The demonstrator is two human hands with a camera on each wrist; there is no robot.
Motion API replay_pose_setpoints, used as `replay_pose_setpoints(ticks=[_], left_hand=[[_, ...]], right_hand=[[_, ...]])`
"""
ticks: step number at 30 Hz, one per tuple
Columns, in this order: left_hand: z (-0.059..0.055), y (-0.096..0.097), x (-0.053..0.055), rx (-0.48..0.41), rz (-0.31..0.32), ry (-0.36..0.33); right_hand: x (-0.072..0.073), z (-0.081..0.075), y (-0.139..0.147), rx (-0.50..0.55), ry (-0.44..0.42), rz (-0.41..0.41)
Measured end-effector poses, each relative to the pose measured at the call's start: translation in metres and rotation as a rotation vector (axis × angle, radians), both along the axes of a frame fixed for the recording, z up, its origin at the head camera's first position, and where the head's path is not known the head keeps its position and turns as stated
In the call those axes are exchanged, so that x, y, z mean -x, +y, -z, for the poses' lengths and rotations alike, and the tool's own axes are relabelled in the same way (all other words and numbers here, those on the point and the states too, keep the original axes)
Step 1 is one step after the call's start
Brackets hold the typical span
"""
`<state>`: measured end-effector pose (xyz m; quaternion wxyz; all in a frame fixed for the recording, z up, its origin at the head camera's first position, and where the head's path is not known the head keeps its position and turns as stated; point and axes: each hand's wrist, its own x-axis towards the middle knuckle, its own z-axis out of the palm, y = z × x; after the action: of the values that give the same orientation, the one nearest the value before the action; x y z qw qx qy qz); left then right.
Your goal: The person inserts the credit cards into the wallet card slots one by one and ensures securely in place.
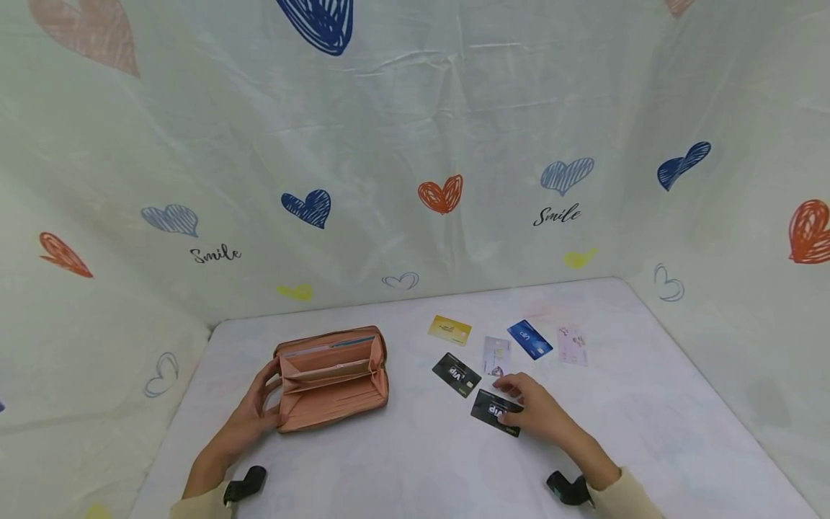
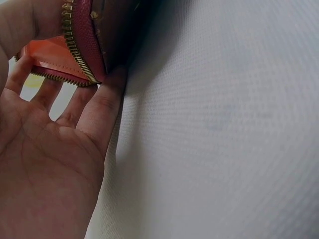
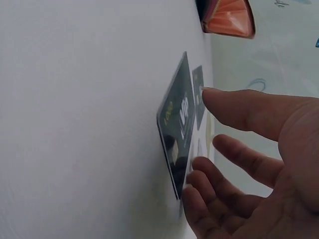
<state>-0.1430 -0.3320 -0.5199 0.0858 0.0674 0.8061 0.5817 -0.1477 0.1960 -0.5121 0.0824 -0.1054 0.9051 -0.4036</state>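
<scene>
An unzipped pink-orange zip-around wallet (image 1: 333, 412) lies spread on the left of the table, its inner pockets facing up and some cards or papers in a slot. My left hand (image 1: 243, 425) grips its left side; in the left wrist view, thumb and fingers (image 2: 102, 107) lie around the zipped edge. On the right, my right hand (image 1: 545, 414) hovers over a black VIP card (image 1: 488, 409) lying flat. Its thumb and fingers are spread apart with nothing between them, fingertips close to the card's edge; whether they touch it I cannot tell.
Beyond the right hand lie a second black VIP card (image 1: 456, 375), a yellow card (image 1: 449, 330), a pale silver card (image 1: 496, 355), a blue card (image 1: 530, 339) and a pink-white card (image 1: 572, 346). A heart-printed curtain (image 1: 376, 130) rises behind the white table (image 1: 389, 476).
</scene>
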Motion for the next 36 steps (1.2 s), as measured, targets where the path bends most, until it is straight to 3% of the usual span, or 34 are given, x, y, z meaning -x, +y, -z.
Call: replay_pose_setpoints(ticks=[8, 18, 28, 36], left_hand=[[0.003, -0.001, -0.001, -0.029, 0.027, 0.035], [0.005, -0.002, 0.0, -0.031, 0.028, 0.05], [0.002, -0.001, -0.001, -0.049, 0.045, 0.07], [0.0, 0.0, -0.002, -0.059, 0.04, 0.084]], right_hand=[[0.001, 0.003, -0.012, -0.103, -0.007, 0.014], [0.004, -0.007, -0.016, -0.108, -0.02, 0.032], [0.017, -0.03, -0.007, -0.016, 0.033, -0.175], [0.03, -0.051, -0.014, -0.021, 0.093, -0.171]])
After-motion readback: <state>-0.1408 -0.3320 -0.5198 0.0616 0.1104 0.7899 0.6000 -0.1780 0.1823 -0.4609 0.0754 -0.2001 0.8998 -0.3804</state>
